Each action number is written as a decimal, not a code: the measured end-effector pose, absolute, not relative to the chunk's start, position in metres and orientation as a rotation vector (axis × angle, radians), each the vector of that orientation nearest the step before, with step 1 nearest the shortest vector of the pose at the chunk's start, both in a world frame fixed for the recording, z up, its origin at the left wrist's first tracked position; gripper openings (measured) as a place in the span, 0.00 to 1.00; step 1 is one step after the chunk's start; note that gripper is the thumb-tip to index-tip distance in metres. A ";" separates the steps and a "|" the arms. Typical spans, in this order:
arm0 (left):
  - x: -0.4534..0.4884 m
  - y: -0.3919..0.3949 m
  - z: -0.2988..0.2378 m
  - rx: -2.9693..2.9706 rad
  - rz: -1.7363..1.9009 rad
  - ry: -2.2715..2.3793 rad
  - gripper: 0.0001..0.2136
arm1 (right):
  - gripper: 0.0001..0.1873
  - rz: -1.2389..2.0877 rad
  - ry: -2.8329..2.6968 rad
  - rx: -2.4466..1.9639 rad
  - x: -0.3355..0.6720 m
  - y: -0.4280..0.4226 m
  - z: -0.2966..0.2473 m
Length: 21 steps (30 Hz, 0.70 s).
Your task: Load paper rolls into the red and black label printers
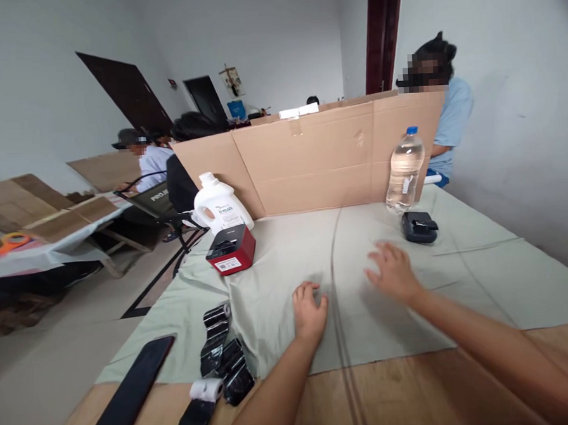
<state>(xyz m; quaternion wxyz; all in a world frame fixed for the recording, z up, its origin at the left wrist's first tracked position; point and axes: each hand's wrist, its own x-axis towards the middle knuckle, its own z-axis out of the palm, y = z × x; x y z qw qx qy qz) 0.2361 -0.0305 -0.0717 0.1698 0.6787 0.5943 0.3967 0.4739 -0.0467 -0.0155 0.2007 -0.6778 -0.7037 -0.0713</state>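
Observation:
My left hand (309,311) rests on the pale green cloth (482,278) with its fingers curled under, nothing visible in them. My right hand (392,271) hovers just above the cloth to the right, fingers spread and slightly blurred. A red and black label printer (231,249) stands to the upper left of my left hand. A curled black strip of label tape (222,355) with a small white roll (206,390) lies near the table's front left. A small black device (419,226) sits beyond my right hand.
A white jug (219,204) and a clear water bottle (404,170) stand before a cardboard screen (319,157). A long black flat object (131,392) lies at the front left edge. A person in a light blue shirt (453,124) sits behind the screen; others sit at left.

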 end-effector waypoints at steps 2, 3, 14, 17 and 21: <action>0.235 -0.034 -0.069 1.992 1.043 1.692 0.08 | 0.24 -0.283 -1.734 -2.122 0.518 -0.003 0.002; 0.235 -0.035 -0.067 2.011 0.998 1.705 0.07 | 0.26 -0.300 -1.621 -2.222 0.538 0.014 0.007; 0.239 -0.041 -0.060 2.071 0.842 1.757 0.06 | 0.41 0.026 -1.016 -2.512 0.587 0.040 -0.034; 0.235 -0.039 -0.062 2.038 0.966 1.666 0.06 | 0.39 -0.019 -0.999 -2.430 0.567 0.038 -0.036; 0.233 -0.036 -0.061 1.753 1.279 1.324 0.07 | 0.37 -0.040 -1.313 -2.112 0.512 0.020 -0.030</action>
